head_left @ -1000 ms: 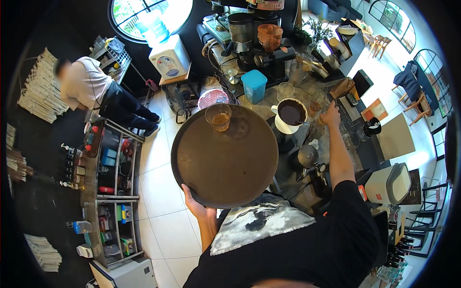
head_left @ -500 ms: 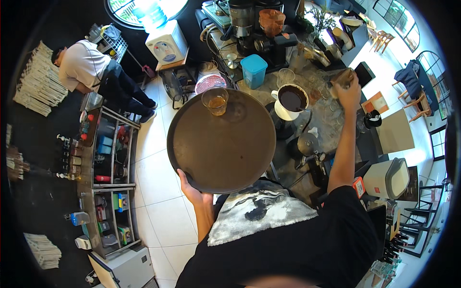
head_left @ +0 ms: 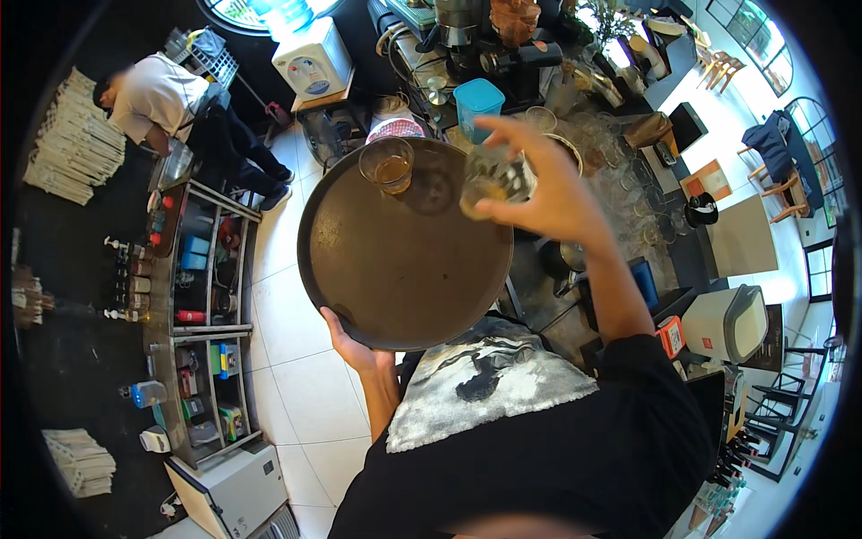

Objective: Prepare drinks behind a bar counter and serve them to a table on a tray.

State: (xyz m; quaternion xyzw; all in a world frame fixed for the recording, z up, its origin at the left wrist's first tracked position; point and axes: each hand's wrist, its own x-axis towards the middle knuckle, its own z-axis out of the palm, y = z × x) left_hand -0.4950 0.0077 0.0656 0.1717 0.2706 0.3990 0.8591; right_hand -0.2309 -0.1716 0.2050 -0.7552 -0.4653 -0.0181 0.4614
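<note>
My left hand (head_left: 357, 349) is closed at the near edge of a large round brown tray (head_left: 404, 269), holding it roughly level, with the fingers under it out of sight. On the tray's far left part stands a clear cup (head_left: 388, 169) with a little amber liquid. My right hand (head_left: 558, 190) is above the tray's right rim, its thumb and fingers around a clear glass (head_left: 492, 184). Motion blurs that glass, and I cannot tell what is in it. Behind this hand, a white coffee dripper (head_left: 567, 151) is mostly hidden.
Several clear glasses (head_left: 639, 199) stand on the counter to the right, near a brown pouch-like thing (head_left: 648, 130). A blue container (head_left: 479, 105) and a coffee machine (head_left: 460, 27) are farther back. At the left, a person (head_left: 171, 99) bends by a metal shelf (head_left: 211, 332).
My right hand has come from the counter's far right to above the tray, bringing a glass. The tray has shifted slightly left and away from me, still in my left hand.
</note>
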